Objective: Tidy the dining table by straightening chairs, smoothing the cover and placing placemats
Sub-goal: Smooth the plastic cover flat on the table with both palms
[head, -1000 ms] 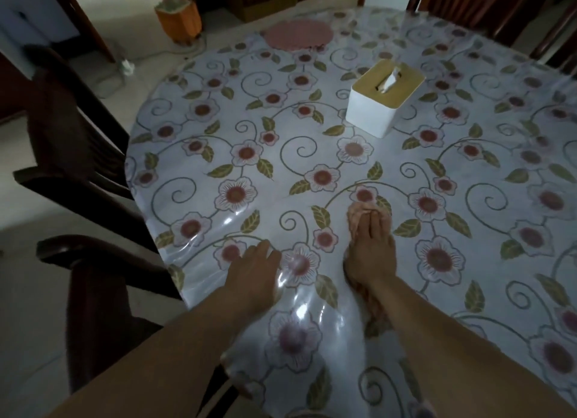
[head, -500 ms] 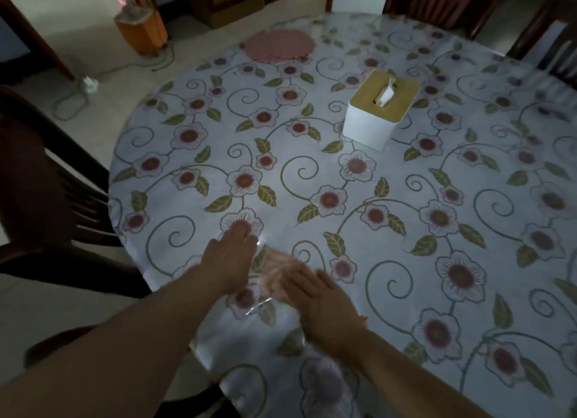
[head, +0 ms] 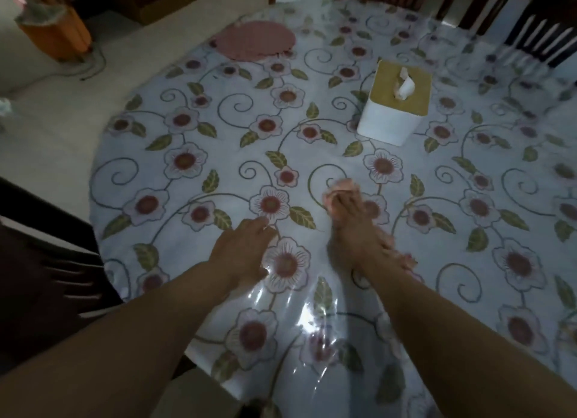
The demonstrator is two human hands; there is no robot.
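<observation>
A round table wears a glossy floral cover. My left hand lies flat on the cover near the front edge, fingers together and holding nothing. My right hand presses flat on a small pink cloth, which pokes out past the fingertips and beside the wrist. A round pink placemat lies at the far side of the table. Wrinkles in the shiny cover show just in front of my arms.
A white tissue box with a tan lid stands right of centre. Dark wooden chairs stand at the left and far right. An orange bin and a cable lie on the floor at upper left.
My right hand slid the pink cloth back away from me toward the table's middle, after pulling it near the left hand. The left hand stayed near the front edge.
</observation>
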